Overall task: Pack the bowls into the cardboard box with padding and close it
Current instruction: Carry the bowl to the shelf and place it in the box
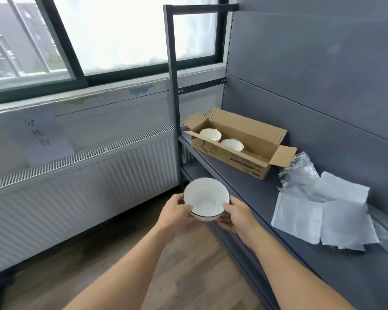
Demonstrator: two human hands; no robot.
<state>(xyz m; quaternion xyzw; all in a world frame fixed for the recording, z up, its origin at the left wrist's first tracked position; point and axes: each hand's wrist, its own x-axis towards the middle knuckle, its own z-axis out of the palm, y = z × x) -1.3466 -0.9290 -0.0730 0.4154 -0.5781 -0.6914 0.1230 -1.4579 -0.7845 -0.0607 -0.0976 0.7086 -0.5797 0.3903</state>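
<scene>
You hold a white bowl (205, 201) in both hands in front of a grey metal shelf (244, 193), just off its front edge and above the wood floor (188, 265). Your left hand (174, 212) grips the bowl's left side, its fingers (185, 206) curled against the wall with the thumb at the rim; your right hand (238, 217) grips the right side the same way, thumb over the rim and the other fingers tucked beneath; both hands are closed on the one bowl, which sits mouth up between them.

Well beyond it on the shelf stands the cardboard box (238, 157), long and narrow, its flaps standing open; two bowls (210, 134), both white, sit inside toward its far end, one just beside the other; the nearer end of the box shows only bare card.

To the right of the box, near the shelf's back panel, a crumpled wad of bubble wrap (300, 168) rests on the shelf; just in front of it lie white foam sheets (318, 215), overlapping in a loose pile, apart from the box and from your hands.

Left of the shelf a white radiator (87, 186) runs under a large window (121, 30); a paper sign (39, 135) with handwritten characters hangs on the wall above the radiator.
</scene>
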